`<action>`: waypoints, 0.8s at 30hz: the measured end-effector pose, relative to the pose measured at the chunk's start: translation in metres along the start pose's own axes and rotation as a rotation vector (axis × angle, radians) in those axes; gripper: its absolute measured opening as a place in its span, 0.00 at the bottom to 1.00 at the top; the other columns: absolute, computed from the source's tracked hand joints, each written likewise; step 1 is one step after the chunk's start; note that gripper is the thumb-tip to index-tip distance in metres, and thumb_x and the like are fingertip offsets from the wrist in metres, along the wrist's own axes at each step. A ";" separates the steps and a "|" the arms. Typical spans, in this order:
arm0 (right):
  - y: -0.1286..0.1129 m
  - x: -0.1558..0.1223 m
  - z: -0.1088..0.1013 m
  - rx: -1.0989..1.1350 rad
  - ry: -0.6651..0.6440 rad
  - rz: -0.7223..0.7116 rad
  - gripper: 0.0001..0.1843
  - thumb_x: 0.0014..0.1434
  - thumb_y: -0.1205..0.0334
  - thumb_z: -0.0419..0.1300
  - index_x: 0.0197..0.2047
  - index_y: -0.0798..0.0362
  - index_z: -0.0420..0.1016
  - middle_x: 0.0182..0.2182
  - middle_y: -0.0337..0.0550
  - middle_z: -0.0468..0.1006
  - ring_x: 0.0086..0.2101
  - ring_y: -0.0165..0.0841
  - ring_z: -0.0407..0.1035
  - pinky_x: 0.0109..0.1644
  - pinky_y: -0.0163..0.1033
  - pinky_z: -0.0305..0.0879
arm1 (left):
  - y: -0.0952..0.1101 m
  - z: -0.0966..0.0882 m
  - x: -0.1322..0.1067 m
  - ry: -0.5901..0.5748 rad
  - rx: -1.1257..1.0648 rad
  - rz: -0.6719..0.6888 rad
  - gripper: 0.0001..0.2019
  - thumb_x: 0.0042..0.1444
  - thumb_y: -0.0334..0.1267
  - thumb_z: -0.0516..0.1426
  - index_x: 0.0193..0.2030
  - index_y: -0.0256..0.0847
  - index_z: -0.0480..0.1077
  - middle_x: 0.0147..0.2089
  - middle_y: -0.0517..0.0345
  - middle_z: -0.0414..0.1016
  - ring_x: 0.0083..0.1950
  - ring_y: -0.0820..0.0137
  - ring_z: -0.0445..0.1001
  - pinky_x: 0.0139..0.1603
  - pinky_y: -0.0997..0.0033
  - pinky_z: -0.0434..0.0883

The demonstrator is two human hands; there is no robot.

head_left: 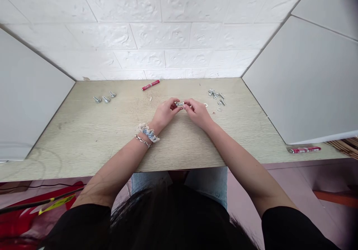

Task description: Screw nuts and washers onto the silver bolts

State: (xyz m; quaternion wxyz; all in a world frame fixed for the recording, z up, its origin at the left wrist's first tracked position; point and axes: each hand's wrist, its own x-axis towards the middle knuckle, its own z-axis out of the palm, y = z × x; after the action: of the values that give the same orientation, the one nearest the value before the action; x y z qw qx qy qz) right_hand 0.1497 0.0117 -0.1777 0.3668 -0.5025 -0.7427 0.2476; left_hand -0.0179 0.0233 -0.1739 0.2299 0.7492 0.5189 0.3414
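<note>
A small silvery bolt (180,105) is held level between my two hands, just above the table. The fingers of my left hand (164,112) pinch its left end. My right hand (197,112) closes thumb and fingers on its right end, and the fingertips hide part of it. A pale flat washer (206,105) shows beside my right knuckles. Beyond that hand lie several loose bolts (214,93) in a cluster, with a thin ring washer (219,109) in front of them. Three bolts (105,99) with washers lie apart on the left.
The wooden table (184,149) meets a white brick-patterned wall (179,37) at the back. White panels (304,78) stand on both sides. A red tube (150,85) lies near the wall, and another red wrapped tube (304,150) at the right front edge, by a wicker piece (345,145).
</note>
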 end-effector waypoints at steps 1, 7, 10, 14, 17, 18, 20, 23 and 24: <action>-0.001 0.000 0.000 -0.001 -0.001 -0.002 0.15 0.61 0.53 0.49 0.42 0.54 0.70 0.32 0.42 0.74 0.27 0.29 0.62 0.36 0.36 0.58 | 0.000 0.000 0.000 -0.002 0.000 0.003 0.13 0.54 0.42 0.59 0.44 0.41 0.70 0.32 0.61 0.73 0.33 0.74 0.70 0.39 0.74 0.68; -0.003 -0.001 -0.002 -0.029 0.018 0.054 0.20 0.63 0.49 0.44 0.30 0.53 0.68 0.26 0.41 0.71 0.28 0.31 0.63 0.34 0.36 0.56 | 0.000 0.000 0.000 -0.008 0.019 0.008 0.13 0.53 0.42 0.59 0.44 0.41 0.70 0.32 0.61 0.73 0.33 0.74 0.70 0.38 0.74 0.68; -0.002 -0.001 -0.002 -0.001 0.027 0.078 0.18 0.62 0.49 0.46 0.39 0.53 0.70 0.28 0.40 0.73 0.28 0.30 0.64 0.34 0.36 0.57 | -0.001 0.000 0.001 0.002 0.023 0.004 0.13 0.54 0.41 0.59 0.45 0.41 0.70 0.32 0.61 0.73 0.33 0.74 0.70 0.38 0.73 0.67; -0.003 -0.002 0.000 0.035 0.004 0.050 0.17 0.59 0.54 0.50 0.48 0.52 0.68 0.32 0.39 0.74 0.23 0.27 0.61 0.32 0.35 0.58 | -0.003 0.000 0.001 0.007 0.016 0.004 0.13 0.54 0.41 0.59 0.45 0.41 0.70 0.32 0.61 0.73 0.33 0.74 0.70 0.39 0.73 0.67; -0.003 -0.002 0.001 0.026 -0.001 0.030 0.17 0.58 0.57 0.51 0.49 0.51 0.68 0.32 0.39 0.75 0.22 0.26 0.59 0.32 0.35 0.58 | -0.003 0.001 0.001 0.007 0.019 0.004 0.13 0.54 0.42 0.58 0.46 0.41 0.70 0.32 0.61 0.73 0.33 0.74 0.70 0.39 0.73 0.68; -0.003 -0.002 0.001 0.021 0.000 0.026 0.16 0.58 0.57 0.51 0.49 0.51 0.68 0.33 0.40 0.75 0.22 0.27 0.60 0.32 0.35 0.59 | -0.003 0.001 0.001 0.006 0.023 0.004 0.13 0.54 0.42 0.58 0.46 0.41 0.70 0.32 0.61 0.73 0.33 0.74 0.70 0.39 0.73 0.68; -0.002 -0.001 0.001 0.013 -0.003 0.018 0.16 0.58 0.57 0.51 0.48 0.52 0.68 0.33 0.40 0.75 0.22 0.27 0.60 0.33 0.36 0.59 | -0.002 0.001 0.001 0.004 0.027 0.004 0.13 0.54 0.42 0.58 0.46 0.41 0.69 0.33 0.60 0.73 0.33 0.74 0.70 0.39 0.73 0.68; 0.000 -0.001 0.001 0.013 -0.007 0.013 0.16 0.59 0.57 0.51 0.47 0.52 0.69 0.34 0.41 0.76 0.24 0.28 0.61 0.35 0.36 0.60 | -0.002 0.001 0.000 0.002 0.022 0.000 0.13 0.55 0.42 0.58 0.45 0.41 0.69 0.33 0.61 0.73 0.34 0.74 0.70 0.39 0.73 0.68; 0.000 -0.001 0.001 0.014 -0.008 0.016 0.16 0.59 0.56 0.50 0.47 0.52 0.69 0.33 0.41 0.76 0.24 0.28 0.62 0.35 0.36 0.60 | -0.001 0.001 0.000 0.001 0.017 0.000 0.13 0.55 0.42 0.58 0.45 0.41 0.70 0.33 0.61 0.73 0.33 0.74 0.70 0.39 0.73 0.68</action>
State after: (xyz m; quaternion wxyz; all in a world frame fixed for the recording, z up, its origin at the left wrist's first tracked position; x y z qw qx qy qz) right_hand 0.1493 0.0112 -0.1786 0.3653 -0.5049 -0.7384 0.2578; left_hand -0.0183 0.0239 -0.1753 0.2233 0.7511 0.5218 0.3372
